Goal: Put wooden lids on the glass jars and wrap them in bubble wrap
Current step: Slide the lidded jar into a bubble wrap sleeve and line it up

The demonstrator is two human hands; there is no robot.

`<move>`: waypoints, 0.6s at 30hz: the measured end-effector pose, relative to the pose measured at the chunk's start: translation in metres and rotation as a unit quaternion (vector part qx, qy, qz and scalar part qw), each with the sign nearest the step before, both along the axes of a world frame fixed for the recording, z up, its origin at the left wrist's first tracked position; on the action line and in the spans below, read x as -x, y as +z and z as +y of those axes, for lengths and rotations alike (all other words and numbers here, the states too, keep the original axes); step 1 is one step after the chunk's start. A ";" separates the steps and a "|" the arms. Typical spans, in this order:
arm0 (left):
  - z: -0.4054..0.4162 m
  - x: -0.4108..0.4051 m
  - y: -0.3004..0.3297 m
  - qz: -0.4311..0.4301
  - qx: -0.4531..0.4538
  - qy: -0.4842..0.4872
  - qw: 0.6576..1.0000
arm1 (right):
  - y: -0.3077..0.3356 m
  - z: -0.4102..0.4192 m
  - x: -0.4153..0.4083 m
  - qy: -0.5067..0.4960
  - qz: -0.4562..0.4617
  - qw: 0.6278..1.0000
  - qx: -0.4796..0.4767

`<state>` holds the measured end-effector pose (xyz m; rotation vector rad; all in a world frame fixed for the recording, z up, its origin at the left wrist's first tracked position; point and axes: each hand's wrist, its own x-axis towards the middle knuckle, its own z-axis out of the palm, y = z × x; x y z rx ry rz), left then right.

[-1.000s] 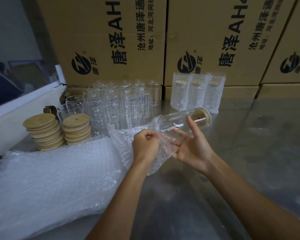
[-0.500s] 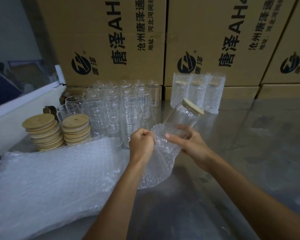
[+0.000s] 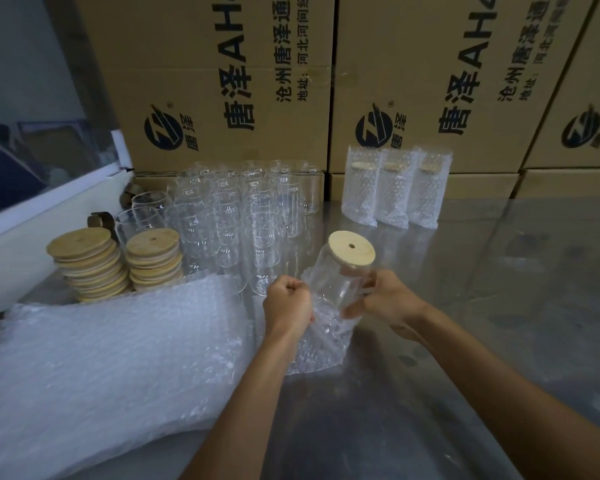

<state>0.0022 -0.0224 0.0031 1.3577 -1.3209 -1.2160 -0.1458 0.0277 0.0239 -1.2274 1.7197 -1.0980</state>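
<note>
A glass jar (image 3: 336,282) with a wooden lid (image 3: 351,248) stands nearly upright above the table, its lower part inside a bubble-wrap bag (image 3: 321,344). My left hand (image 3: 286,301) grips the bag's edge in a fist at the jar's left side. My right hand (image 3: 385,301) holds the jar and bag from the right, fingers curled round it. Several bare glass jars (image 3: 243,216) stand behind. Two stacks of wooden lids (image 3: 118,261) sit at the left. A pile of bubble wrap (image 3: 111,355) lies in front of them.
Three wrapped jars (image 3: 395,185) stand at the back against printed cardboard boxes (image 3: 413,81). The shiny metal table (image 3: 499,306) stretches right and toward me. A white ledge (image 3: 49,199) borders the left side.
The jar has swung from lying on its side to nearly upright and sunk into the bag. My right hand went from spread fingers to gripping the jar.
</note>
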 end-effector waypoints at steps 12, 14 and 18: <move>-0.001 -0.004 0.020 0.039 0.051 -0.001 0.998 | 0.021 -0.004 0.007 -0.065 -0.068 0.995 0.041; -0.001 -0.005 0.026 0.048 0.058 0.000 0.997 | 0.028 -0.003 0.007 -0.062 -0.073 0.994 0.054; -0.001 -0.007 0.042 0.079 0.079 0.006 0.994 | 0.045 -0.001 0.005 -0.056 -0.098 0.990 0.082</move>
